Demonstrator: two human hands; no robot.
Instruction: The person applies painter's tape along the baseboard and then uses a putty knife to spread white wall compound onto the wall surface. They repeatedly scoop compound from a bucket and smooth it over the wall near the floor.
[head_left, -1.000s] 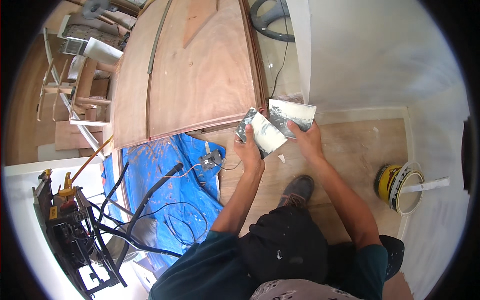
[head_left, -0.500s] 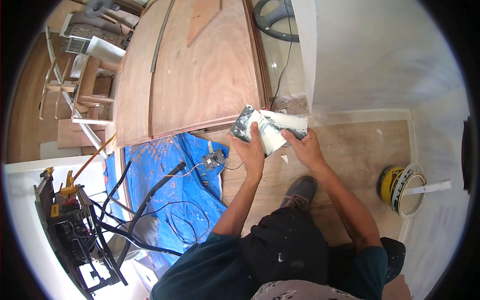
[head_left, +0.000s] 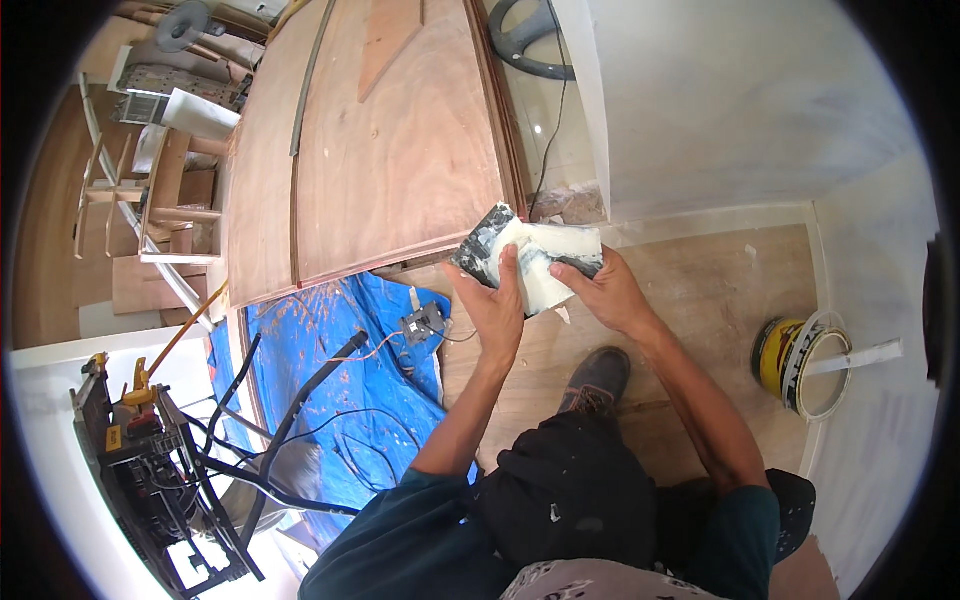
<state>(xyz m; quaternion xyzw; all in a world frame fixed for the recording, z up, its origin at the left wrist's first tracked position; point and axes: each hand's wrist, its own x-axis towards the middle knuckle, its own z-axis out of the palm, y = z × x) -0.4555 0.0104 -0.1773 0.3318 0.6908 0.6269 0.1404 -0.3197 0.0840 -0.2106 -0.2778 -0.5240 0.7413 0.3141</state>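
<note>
Folded together since a second ago, the white-smeared trowels sit clamped under both hands' fingers.

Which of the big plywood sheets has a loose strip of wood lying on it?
The right sheet, beside the white wall: a short pale strip lies near its far end. The left sheet carries none.

Two hands, left and right, grip one paint-smeared pad. One paint can stands right of it, and one blue tarp and one shoe below it.
</note>
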